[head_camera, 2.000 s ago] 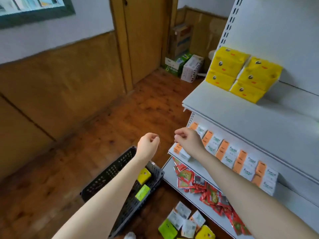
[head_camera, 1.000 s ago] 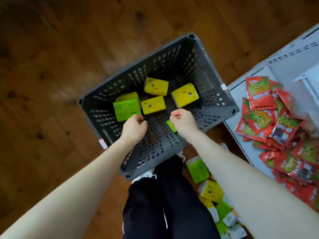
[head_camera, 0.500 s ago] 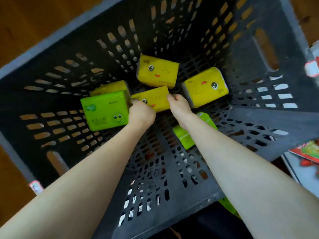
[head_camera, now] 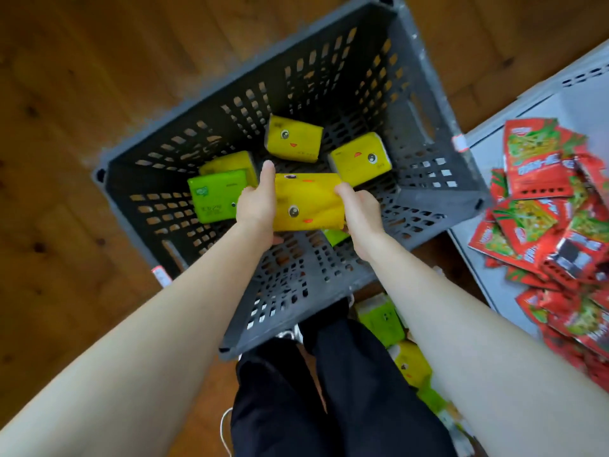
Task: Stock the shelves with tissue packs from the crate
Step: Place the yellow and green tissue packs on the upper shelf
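Note:
A yellow tissue pack (head_camera: 306, 202) with a cartoon face is held above the floor of the dark grey slotted crate (head_camera: 329, 61). My left hand (head_camera: 257, 202) grips its left end and my right hand (head_camera: 357, 206) grips its right end. Inside the crate lie two more yellow packs, one at the back (head_camera: 293, 137) and one at the right (head_camera: 361, 159). A green pack (head_camera: 216, 196) lies at the left on top of another yellow pack (head_camera: 230, 163). A flat green pack (head_camera: 334, 235) peeks out under my right wrist.
The crate stands on a wooden floor (head_camera: 66, 127). A grey bottom shelf (head_camera: 487, 153) at the right holds several red snack sachets (head_camera: 543, 206). Loose green and yellow packs (head_camera: 385, 324) lie on the floor by my dark trouser legs (head_camera: 313, 390).
Both hands reached into the crate, took hold of the middle yellow pack at its ends and lifted it off the crate floor. The camera has pulled back upward.

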`<state>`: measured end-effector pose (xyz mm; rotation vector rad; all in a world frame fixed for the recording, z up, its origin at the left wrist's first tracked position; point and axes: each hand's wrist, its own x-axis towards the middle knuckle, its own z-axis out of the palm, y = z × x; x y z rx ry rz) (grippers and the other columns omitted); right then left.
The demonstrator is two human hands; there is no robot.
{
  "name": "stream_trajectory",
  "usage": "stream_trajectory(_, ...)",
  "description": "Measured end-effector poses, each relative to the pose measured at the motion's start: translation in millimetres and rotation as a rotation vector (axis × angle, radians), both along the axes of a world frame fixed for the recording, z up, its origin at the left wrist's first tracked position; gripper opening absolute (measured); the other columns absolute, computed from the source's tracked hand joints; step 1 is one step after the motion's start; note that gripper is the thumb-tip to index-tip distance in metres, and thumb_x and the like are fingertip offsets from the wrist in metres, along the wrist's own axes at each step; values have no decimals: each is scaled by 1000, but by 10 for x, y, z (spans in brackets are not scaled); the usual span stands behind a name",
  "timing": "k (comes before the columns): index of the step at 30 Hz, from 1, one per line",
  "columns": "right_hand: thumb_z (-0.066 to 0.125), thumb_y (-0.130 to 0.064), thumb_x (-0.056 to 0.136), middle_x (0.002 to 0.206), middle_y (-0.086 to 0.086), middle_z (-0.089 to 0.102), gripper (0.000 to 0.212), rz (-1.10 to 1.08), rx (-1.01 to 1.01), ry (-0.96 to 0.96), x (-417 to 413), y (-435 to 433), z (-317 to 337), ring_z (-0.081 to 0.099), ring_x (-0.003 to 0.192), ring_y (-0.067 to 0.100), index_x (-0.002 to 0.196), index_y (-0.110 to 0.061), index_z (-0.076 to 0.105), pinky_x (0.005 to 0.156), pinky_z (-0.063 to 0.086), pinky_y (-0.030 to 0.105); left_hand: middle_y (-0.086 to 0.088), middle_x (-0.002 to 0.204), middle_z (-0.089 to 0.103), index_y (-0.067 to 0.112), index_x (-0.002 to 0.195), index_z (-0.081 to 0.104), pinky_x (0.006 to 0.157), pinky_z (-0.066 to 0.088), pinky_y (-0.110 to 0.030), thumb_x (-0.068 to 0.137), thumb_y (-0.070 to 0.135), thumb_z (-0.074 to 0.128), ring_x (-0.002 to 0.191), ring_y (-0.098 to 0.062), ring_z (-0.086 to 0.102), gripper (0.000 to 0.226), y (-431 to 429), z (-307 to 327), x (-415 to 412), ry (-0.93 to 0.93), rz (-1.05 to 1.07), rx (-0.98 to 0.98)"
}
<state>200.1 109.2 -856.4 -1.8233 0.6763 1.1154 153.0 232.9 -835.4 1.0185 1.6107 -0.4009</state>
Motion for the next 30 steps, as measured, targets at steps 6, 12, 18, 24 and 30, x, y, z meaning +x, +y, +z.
stream_trajectory(6, 52, -15, 79, 82, 4, 33, 20, 25, 154, -27, -105, -31, 1237, 35, 75, 18, 70, -17, 34, 69, 28, 34, -6, 93, 54, 11, 85, 49, 91, 50, -48, 85, 31, 66, 101, -29, 55, 26, 70, 1126, -143, -128, -4, 30)
stream_trajectory(12, 57, -38, 88, 108, 5, 63, 22, -169, 265, -78, -102, 90, 2267, 61, 99, 24, 102, -22, 59, 87, 49, 43, -7, 83, 57, 16, 67, 42, 80, 54, -46, 89, 25, 62, 88, -28, 60, 31, 154, 2280, -212, -333, -99, 86)
stream_trajectory(18, 61, -37, 87, 118, 8, 62, 44, -172, 308, -193, -194, 117, 3291, 63, 102, 25, 125, -15, 53, 85, 53, 43, -10, 91, 56, 14, 83, 47, 70, 46, -37, 90, 41, 56, 83, -28, 56, 29, 284, 3235, -315, -473, -229, 61)
stream_trajectory(24, 51, -32, 94, 118, 6, 63, 30, -152, 385, -369, -98, -139, 4280, 62, 106, 22, 120, -18, 55, 90, 51, 38, -10, 80, 53, 20, 70, 40, 70, 45, -37, 89, 42, 57, 76, -24, 56, 34, 147, 4187, -224, -614, -308, -11)
stream_trajectory(30, 42, -38, 97, 120, 1, 61, 21, -154, 338, -511, 70, -455, 5001, 59, 109, 19, 111, -28, 54, 100, 45, 42, -6, 86, 48, 19, 83, 49, 69, 36, -40, 65, 64, 56, 77, -23, 44, 49, -202, 4756, 5, -774, -379, 93)
